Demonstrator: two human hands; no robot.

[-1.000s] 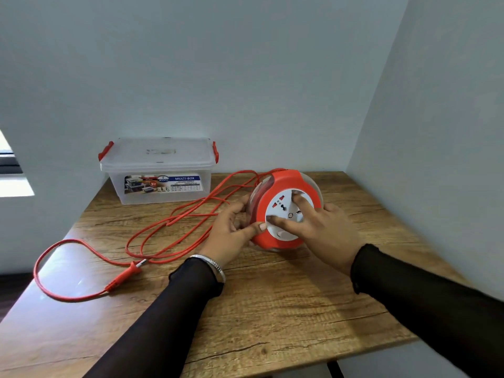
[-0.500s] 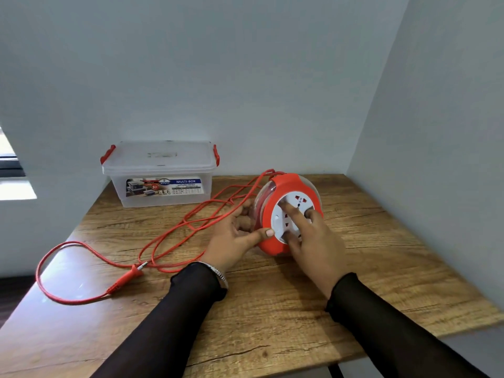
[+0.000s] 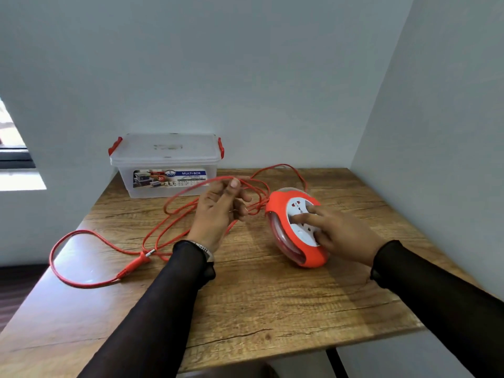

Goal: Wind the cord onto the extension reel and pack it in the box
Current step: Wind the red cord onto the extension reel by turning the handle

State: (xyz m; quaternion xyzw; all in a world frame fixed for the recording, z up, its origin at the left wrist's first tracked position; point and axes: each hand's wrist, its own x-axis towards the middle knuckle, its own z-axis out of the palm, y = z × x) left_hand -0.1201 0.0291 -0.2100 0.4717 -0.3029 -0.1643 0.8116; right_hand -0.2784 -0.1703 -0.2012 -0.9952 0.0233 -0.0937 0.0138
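Observation:
An orange extension reel (image 3: 283, 211) with a white socket face stands tilted on the wooden table (image 3: 272, 301). My right hand (image 3: 338, 236) rests on its socket face, fingers spread over the sockets. My left hand (image 3: 218, 214) is raised left of the reel and pinches a loop of the red cord (image 3: 174, 197) between thumb and fingers. The cord runs from the reel in loose loops across the table to its plug (image 3: 139, 260) at the left. A clear plastic box (image 3: 166, 165) with red clips stands closed at the back.
Walls close in the table at the back and right. The cord's outer loop (image 3: 54, 257) hangs over the table's left edge. A window (image 3: 13, 148) shows at the far left.
My left hand let go of the reel's rim and lifted a cord loop up and left. The reel shifted right and tilted. My right hand stayed on the socket face.

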